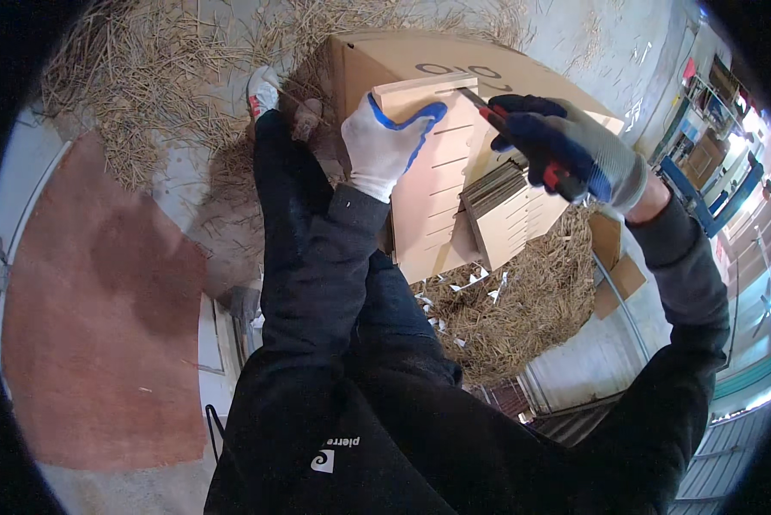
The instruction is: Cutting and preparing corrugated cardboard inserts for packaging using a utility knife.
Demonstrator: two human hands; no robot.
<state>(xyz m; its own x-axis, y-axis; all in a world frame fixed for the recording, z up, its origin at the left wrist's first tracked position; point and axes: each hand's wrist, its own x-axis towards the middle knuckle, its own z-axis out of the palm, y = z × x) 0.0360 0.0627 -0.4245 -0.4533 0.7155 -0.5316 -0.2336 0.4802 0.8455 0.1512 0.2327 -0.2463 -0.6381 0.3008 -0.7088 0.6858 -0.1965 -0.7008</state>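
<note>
My left hand [381, 146], in a white glove with blue coating, grips the upper left edge of a light brown slotted panel [437, 180]. The panel has rows of short slits and leans on a large cardboard box. My right hand [591, 154], gloved in grey and dark blue, is closed around a red and black utility knife [505, 124]. Its blade tip meets the panel's top edge, just right of my left thumb. Below the knife sits a stack of similar slotted pieces [498, 210]. The fingers behind the panel are hidden.
The large cardboard box [385, 56] stands in front of me. Straw [162, 77] litters the floor at the far left, and more straw [523, 318] with white scraps lies below the panels. A reddish-brown board [102, 326] is at left. Shelves with tools [703, 154] stand at right.
</note>
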